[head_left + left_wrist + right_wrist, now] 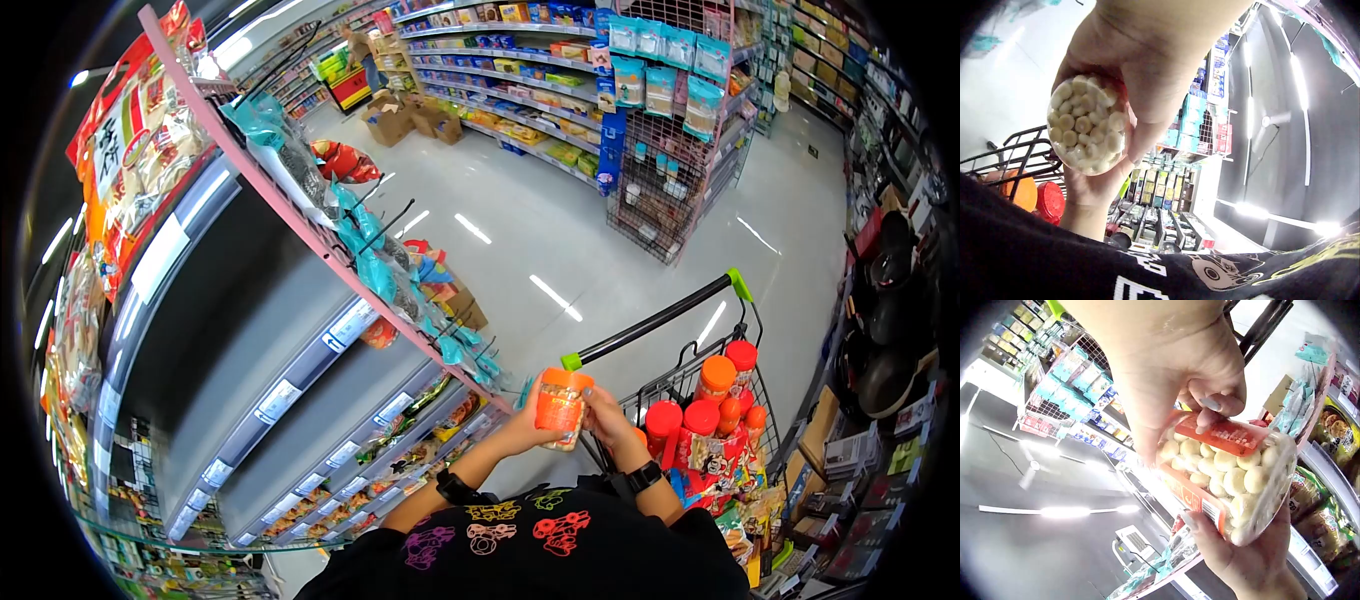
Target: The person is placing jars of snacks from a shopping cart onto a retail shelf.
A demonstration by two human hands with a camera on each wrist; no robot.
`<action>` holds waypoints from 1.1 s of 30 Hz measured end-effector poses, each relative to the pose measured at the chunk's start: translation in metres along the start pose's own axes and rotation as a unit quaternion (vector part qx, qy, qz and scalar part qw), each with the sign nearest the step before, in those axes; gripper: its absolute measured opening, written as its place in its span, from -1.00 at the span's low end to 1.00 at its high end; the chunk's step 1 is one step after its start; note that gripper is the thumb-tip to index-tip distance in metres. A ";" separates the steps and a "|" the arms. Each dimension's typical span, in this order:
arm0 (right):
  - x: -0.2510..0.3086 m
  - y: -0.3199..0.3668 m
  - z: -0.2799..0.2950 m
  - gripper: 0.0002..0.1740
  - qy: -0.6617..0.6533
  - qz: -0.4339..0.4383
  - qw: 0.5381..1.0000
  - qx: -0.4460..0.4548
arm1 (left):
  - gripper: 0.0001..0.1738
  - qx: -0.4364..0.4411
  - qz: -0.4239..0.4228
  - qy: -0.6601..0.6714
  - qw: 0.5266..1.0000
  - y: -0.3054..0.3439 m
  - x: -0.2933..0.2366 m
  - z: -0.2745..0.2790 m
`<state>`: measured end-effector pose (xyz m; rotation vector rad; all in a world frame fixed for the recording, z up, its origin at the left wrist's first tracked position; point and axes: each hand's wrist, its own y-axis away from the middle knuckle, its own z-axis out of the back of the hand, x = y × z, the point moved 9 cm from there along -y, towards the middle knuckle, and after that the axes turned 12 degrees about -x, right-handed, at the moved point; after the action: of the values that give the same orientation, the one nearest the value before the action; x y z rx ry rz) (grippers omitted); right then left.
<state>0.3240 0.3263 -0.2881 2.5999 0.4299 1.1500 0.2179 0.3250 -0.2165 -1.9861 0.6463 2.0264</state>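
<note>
A clear plastic jar point(560, 411) with an orange lid and orange label is held up before my chest. Small round cream-coloured pieces fill it, and they show through its base point(1087, 125) in the left wrist view. My left hand point(529, 432) grips the jar's side, its thumb beside the barcode in the right wrist view. My right hand point(1175, 369) holds the lid end with curled fingers, covering the lid in that view. Close by on the right stands a shopping cart point(655, 385) holding several red-lidded jars point(663, 420), an orange-lidded jar point(717, 375) and snack bags point(710, 460).
On my left, a grey shelf unit point(290, 300) has a pink edge with hanging teal packets point(375, 265). A wire rack point(660, 200) and stocked shelves point(500, 60) stand ahead across the floor. Dark pans point(885, 320) line the right side. Cardboard boxes point(390, 118) sit farther off.
</note>
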 end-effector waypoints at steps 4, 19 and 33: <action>0.011 0.001 -0.011 -0.58 0.007 0.004 1.000 -0.019 | 0.32 -0.011 0.046 -0.015 0.999 0.007 -0.010 0.004; 0.014 -0.006 -0.006 -0.61 0.082 0.059 0.995 -0.028 | 0.32 -0.006 0.023 -0.007 1.000 0.006 -0.002 0.005; 0.011 -0.007 -0.017 -0.62 0.122 0.102 0.987 0.019 | 0.37 -0.004 0.014 -0.038 0.999 0.020 -0.003 0.014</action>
<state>0.3174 0.3388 -0.2717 2.5911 0.2389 1.5520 0.1965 0.3141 -0.2105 -1.9055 0.6541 2.1126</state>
